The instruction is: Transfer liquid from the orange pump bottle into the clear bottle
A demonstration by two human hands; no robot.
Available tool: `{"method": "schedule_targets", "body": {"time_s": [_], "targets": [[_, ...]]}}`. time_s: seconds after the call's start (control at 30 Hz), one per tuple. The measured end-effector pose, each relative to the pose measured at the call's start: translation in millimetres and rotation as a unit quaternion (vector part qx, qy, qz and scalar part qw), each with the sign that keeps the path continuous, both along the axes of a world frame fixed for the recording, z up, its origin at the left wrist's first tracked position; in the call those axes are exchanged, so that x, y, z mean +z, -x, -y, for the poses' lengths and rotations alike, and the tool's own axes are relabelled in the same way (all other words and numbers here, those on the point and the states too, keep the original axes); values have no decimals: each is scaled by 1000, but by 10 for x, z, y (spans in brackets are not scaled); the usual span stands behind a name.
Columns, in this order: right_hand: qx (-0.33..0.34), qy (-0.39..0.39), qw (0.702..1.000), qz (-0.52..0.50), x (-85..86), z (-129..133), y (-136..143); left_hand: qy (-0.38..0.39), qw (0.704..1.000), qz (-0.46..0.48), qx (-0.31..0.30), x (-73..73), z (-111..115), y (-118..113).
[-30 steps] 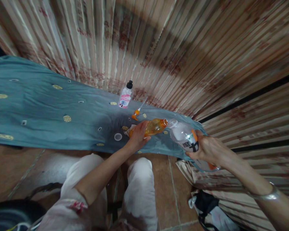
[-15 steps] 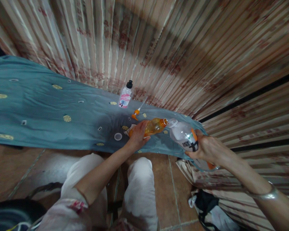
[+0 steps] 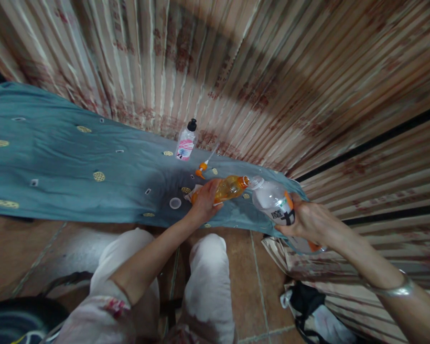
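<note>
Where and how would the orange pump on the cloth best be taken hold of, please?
I would pinch the orange pump by its broad head, coming from above and the near left. The head lies on the near side, while the thin tube points toward the curtain and might bend. The left hand, holding the orange bottle, crowds the near right.

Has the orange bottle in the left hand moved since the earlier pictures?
No: the orange bottle shows no visible shift either way; it keeps the same place against the yellow print nearest its mouth on the teal cloth.
</note>
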State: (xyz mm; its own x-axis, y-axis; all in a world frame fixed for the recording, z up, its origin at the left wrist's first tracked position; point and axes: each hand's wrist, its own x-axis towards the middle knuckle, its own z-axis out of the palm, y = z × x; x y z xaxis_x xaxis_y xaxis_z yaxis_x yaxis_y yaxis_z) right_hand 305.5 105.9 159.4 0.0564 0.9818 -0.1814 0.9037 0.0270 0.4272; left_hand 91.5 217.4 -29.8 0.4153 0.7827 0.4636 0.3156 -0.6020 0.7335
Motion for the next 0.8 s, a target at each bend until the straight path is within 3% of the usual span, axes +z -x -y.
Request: {"method": "schedule_targets", "body": {"time_s": [0.3,0.8], "targets": [[-37,32,999,-4,66,-17,82,-2,1000,7,-3,-29,-16,-10],[-15,7,1000,1,22,-2,14,-10,1000,-2,2,-63,-25,-20]]}}
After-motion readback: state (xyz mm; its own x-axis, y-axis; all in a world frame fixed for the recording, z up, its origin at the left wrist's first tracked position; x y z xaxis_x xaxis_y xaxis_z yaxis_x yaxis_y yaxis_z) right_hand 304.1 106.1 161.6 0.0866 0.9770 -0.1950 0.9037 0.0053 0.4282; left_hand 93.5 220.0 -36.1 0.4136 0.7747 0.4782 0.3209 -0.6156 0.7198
